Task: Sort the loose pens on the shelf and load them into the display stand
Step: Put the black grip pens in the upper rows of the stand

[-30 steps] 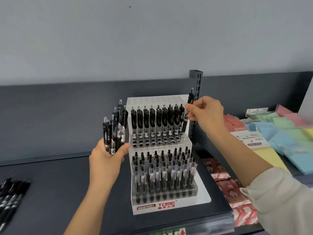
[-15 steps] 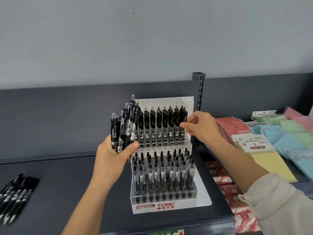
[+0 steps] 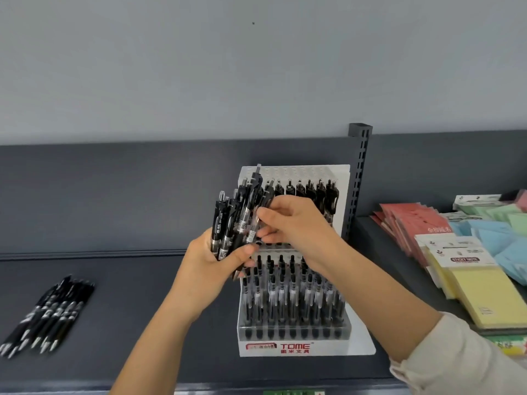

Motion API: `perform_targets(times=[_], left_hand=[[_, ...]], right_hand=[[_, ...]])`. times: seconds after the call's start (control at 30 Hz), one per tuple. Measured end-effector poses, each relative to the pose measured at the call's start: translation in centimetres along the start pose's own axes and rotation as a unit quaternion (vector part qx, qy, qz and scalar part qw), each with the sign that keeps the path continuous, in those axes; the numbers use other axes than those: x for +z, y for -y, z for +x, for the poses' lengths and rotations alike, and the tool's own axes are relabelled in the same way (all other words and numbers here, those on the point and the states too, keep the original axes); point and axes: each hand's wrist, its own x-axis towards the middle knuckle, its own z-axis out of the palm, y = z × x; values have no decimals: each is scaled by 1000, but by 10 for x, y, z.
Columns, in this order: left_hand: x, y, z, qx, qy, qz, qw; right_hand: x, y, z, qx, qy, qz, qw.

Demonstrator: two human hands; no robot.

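Observation:
A white tiered display stand point(image 3: 296, 347) marked TOME stands on the dark shelf point(image 3: 119, 315), with black pens filling its lower tier and a row along the upper tier. My left hand point(image 3: 208, 269) grips a bunch of black pens point(image 3: 236, 220) upright in front of the stand's left side. My right hand point(image 3: 293, 226) has reached across to the bunch and pinches one pen point(image 3: 252, 233) in it between thumb and fingers. The stand's middle holes are hidden behind my hands.
A pile of loose black pens point(image 3: 48, 315) lies at the shelf's left. A slotted upright post point(image 3: 358, 178) stands behind the stand's right edge. Stacks of coloured sticky notes point(image 3: 482, 295) fill the neighbouring shelf on the right.
My right hand left the pen it set in the upper row's right end and moved left to the bunch. My left hand brought the bunch in front of the stand.

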Motion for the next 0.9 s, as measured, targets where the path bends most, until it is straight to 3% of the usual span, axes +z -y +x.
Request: perform_targets(times=[0.17,0.3,0.57,0.7,0.9], left_hand=[[-23,8,2,-18,-108,-41,993],[-36,19,0,-20,-155,-12,988],[-43,29,0,-24,-156,-11,987],[-44,29,0,-24,-150,-15,988],[-39,28,1,-31,-111,-4,993]], right_hand=[[4,16,18,-73,-78,-12,994],[5,17,31,-142,-141,-126,972],[19,-3,41,-135,-136,-292,937],[23,-12,45,-82,-94,-411,903],[28,-13,48,-57,-75,-426,900]])
